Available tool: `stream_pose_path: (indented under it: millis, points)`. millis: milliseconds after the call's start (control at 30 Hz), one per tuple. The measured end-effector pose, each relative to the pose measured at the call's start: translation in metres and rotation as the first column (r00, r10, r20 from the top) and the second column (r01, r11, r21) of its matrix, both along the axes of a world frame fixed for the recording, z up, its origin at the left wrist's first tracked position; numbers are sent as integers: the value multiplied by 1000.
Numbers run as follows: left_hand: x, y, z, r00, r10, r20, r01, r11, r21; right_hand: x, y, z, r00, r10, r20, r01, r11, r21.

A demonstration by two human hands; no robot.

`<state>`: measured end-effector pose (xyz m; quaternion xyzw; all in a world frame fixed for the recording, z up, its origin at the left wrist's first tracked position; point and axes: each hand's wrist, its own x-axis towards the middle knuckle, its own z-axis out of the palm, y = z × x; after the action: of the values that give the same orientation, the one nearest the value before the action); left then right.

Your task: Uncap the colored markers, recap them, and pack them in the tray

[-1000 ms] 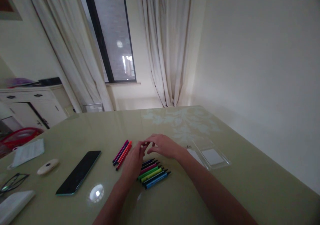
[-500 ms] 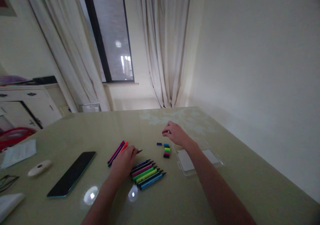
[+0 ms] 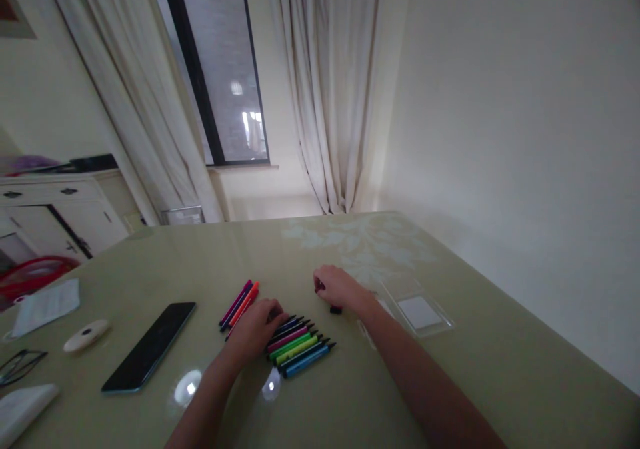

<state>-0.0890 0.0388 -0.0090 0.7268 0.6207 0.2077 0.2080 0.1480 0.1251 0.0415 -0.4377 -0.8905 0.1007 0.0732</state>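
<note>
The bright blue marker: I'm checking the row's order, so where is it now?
In the head view, the bright blue marker lies low, near centre, right of the left hand, at the near end of the marker row, beside a dark marker.

Glossy smooth tabletop [image 3: 500,369], plastic markers [image 3: 298,350], cloth curtains [image 3: 333,89]

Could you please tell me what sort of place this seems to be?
It looks like a room in a home, perhaps a dining or living room: long curtains hang beside a window, and a white cabinet stands beyond the table.
</note>
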Motion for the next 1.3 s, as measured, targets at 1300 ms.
stream_pose_path:
  millis: [1300]
  points:
    - [15,-5,26,959,30,283,-90,975,203,10,9,21,911,299,-284,-302,953,36]
